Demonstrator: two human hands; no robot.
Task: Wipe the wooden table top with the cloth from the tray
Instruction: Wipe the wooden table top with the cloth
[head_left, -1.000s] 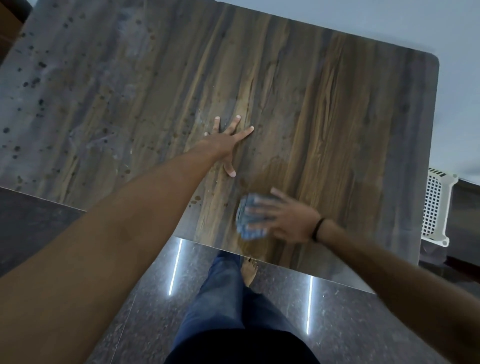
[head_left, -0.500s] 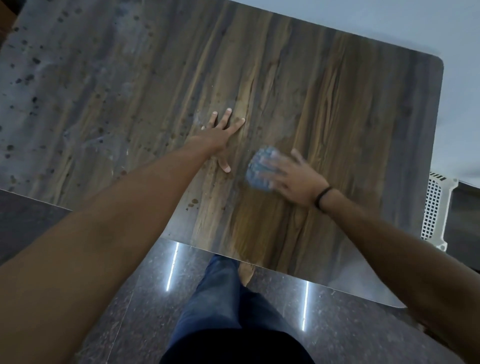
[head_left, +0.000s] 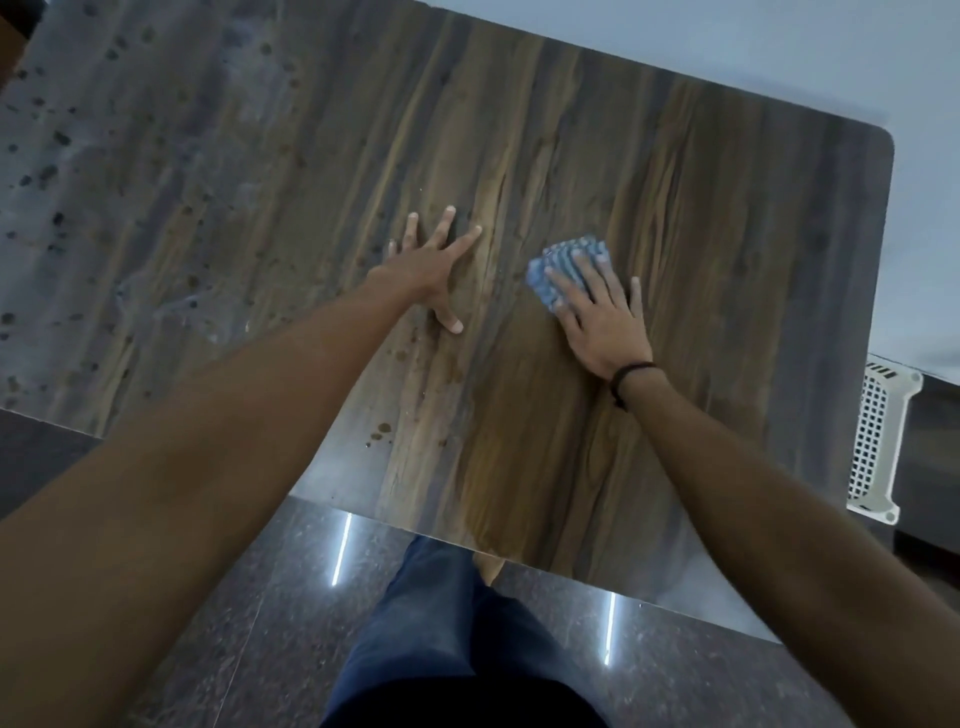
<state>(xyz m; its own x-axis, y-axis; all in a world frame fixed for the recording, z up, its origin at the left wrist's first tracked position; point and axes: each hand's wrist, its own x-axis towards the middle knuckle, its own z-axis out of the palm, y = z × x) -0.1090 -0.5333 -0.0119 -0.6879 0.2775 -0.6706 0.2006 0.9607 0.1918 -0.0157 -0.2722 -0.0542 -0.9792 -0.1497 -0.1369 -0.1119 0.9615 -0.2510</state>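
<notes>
Cloth (head_left: 563, 265) moved farther across table (head_left: 727, 249) — right grip (head_left: 602, 322) flat, fingers spread, pressing it; spots (head_left: 383, 429) left of cloth.

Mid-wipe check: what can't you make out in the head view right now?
All in the head view:
Blue checked cloth: mostly hidden under the right hand.
Wooden table top: left end cut off by the frame edge.
White perforated plastic tray: only one end shows beside the table; its inside is hidden.
Dark spots at left: too blurred to tell wet from dry.
</notes>
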